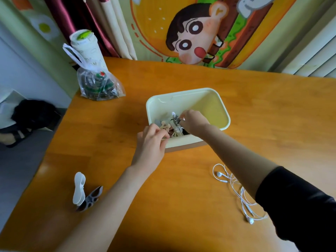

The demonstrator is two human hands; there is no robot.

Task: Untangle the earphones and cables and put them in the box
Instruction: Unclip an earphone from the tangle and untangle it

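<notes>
A pale yellow box (214,104) stands in the middle of the wooden table (272,115). In its near left corner lies a tangle of earphones and cables (172,127), white, beige and dark. My left hand (151,142) reaches over the box's near rim, its fingers curled on beige cable at the edge of the tangle. My right hand (193,120) is inside the box and pinches a cable of the tangle between thumb and finger. A separate pair of white earphones (236,190) lies loosely spread on the table, partly hidden under my right forearm.
A white cable winder (78,188) and a grey one (91,199) lie at the table's near left. A clear plastic bag of cables (99,84) and a white cup (87,48) stand at the far left corner. A cartoon curtain hangs behind.
</notes>
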